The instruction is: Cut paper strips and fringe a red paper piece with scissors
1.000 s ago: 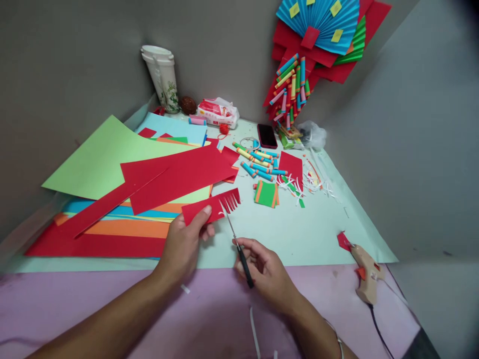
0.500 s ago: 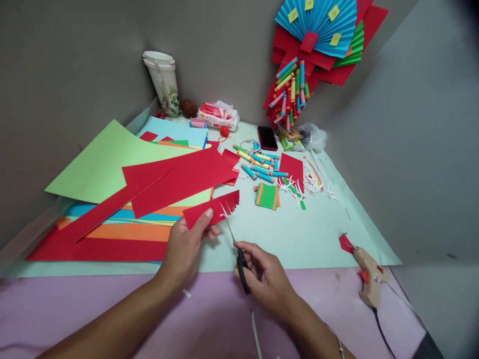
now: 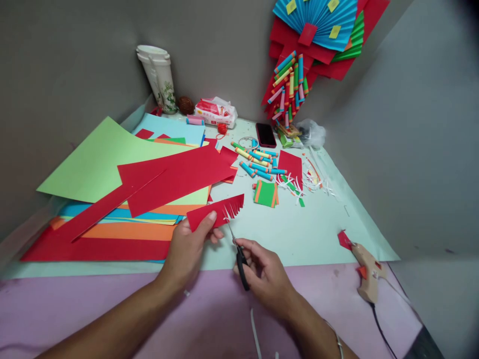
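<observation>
My left hand (image 3: 192, 242) pinches a strip of red paper (image 3: 213, 208) by its left part, thumb on top. A row of narrow slits forms a fringe along the strip's lower edge toward the right end. My right hand (image 3: 264, 271) grips black-handled scissors (image 3: 241, 262), fingers at the loops. Their blades point up and away, at the lower edge of the strip beside the fringe, just right of my left fingers. Larger red paper pieces (image 3: 175, 177) lie beyond my left hand on a stack of coloured sheets.
Rolled paper tubes (image 3: 258, 162), green-and-orange squares (image 3: 265, 193) and white paper shreds (image 3: 290, 185) lie beyond my hands. A phone (image 3: 266, 135) rests farther back. At right is a glue gun (image 3: 368, 271) with its cord. A white cup (image 3: 159, 80) stands at back left; a paper-fan decoration (image 3: 314, 30) is against the wall.
The red strip and my left hand have shifted slightly right in view. The scissor blades stay at the strip's lower edge. The background has drifted slightly left and up.
</observation>
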A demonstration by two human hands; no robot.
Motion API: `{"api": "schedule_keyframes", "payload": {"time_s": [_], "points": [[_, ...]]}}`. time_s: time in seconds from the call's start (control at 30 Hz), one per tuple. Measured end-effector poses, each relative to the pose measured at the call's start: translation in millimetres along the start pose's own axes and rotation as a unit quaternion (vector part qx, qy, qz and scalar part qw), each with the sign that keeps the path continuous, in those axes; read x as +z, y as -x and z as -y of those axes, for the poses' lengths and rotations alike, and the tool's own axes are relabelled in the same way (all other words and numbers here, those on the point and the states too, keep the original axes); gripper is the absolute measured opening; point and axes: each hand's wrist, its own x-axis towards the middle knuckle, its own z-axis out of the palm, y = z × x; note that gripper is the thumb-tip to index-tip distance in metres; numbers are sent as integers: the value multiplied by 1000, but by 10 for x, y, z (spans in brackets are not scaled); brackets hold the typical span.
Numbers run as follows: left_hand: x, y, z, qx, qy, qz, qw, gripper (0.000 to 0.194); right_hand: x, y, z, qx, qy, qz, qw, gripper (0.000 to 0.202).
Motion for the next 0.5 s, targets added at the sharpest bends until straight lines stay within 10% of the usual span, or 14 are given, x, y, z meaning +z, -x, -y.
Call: {"api": "schedule_keyframes", "payload": {"time_s": [0.5], "points": [[-12,-3,2,0,-18,-9,1000,35,-9,3,-18,-7,13,-1,1000,42]]}}
